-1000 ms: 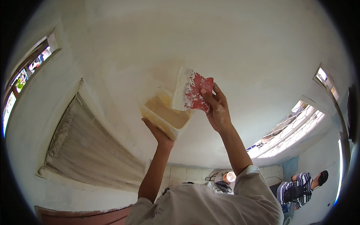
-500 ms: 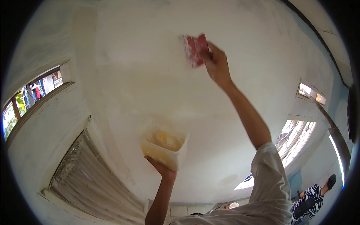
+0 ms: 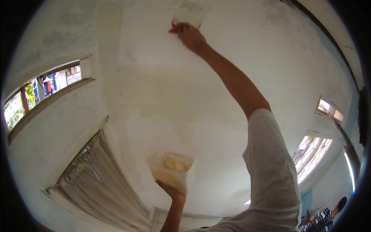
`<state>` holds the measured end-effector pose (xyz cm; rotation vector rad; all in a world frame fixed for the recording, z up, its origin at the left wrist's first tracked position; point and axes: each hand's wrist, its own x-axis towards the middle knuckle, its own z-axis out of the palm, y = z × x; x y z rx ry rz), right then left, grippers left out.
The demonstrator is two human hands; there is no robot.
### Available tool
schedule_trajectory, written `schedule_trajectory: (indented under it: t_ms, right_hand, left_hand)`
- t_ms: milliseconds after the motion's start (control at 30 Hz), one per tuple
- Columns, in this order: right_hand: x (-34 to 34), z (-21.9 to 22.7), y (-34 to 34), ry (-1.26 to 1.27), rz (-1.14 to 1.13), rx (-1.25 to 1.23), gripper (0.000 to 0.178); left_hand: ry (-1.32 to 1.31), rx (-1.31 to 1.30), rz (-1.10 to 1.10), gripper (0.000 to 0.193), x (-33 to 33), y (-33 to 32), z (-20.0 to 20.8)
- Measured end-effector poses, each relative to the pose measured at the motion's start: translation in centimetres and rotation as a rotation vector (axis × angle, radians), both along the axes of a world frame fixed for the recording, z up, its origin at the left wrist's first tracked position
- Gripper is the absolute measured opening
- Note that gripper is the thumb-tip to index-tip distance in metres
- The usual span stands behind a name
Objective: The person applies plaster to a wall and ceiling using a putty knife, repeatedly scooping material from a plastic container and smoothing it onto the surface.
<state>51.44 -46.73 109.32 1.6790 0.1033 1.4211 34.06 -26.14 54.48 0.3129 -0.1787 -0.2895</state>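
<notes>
Two hands are holding two things: the right hand point(image 3: 191, 36), fingers closed, is pinching one red spreader point(image 3: 172, 28) that is mostly hiding under it, and the left hand point(image 3: 174, 192), well below, is cupping one tub point(image 3: 170, 176) around its underside. The spreader is lying at the wall point(image 3: 216, 92); whether its edge is touching cannot be told. The tub is showing a boxy shape in translucent plastic, its walls smeared yellowish. One smooth, squarish smear point(image 3: 191, 13) is spreading just above the right hand. Left of the left hand, one curtain point(image 3: 96, 185) of gathered, creased cloth is hanging; far to its right, one grilled window point(image 3: 312, 154) is showing curved bars, and one person point(image 3: 322, 221) is wearing stripes.
</notes>
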Motion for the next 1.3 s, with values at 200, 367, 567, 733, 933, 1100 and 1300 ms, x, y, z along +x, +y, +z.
schedule_trajectory:
  t_ms: [200, 367, 567, 733, 933, 1100, 1300]
  right_hand:
    - [-3.6, -5.9, 2.4, 0.319, -0.064, -0.019, 0.036]
    - [-6.5, 2.6, 0.5, 0.136, 0.259, 0.249, 0.064]
    - [-2.3, 9.0, 1.4, -0.083, 0.124, 0.425, 0.042]
    - [3.7, -1.4, 7.1, 0.089, -0.166, -0.079, 0.042]
    - [0.1, -3.9, 5.1, 0.425, 0.106, -0.102, 0.051]
    - [-6.2, 8.0, 2.1, 0.08, 0.195, 0.277, 0.055]
    - [-1.8, 1.4, -0.9, 0.162, 0.109, 0.175, 0.052]
  left_hand:
    - [-0.031, 0.019, 0.033, 0.089, 1.2, 1.8, -1.5]
    - [-0.061, 0.104, 0.09, 0.09, 0.9, 3.1, 0.0]
    - [-0.003, 0.13, 0.12, 0.09, 1.0, 4.7, -2.2]
    - [-0.008, 0.094, 0.138, 0.09, 1.2, 5.7, -3.7]
    - [0.027, 0.101, 0.114, 0.088, 0.8, 6.8, -3.4]
    - [-0.018, 0.079, 0.101, 0.087, 1.0, 5.9, -3.7]
    - [-0.007, 0.061, 0.062, 0.087, 1.3, 5.0, -5.1]
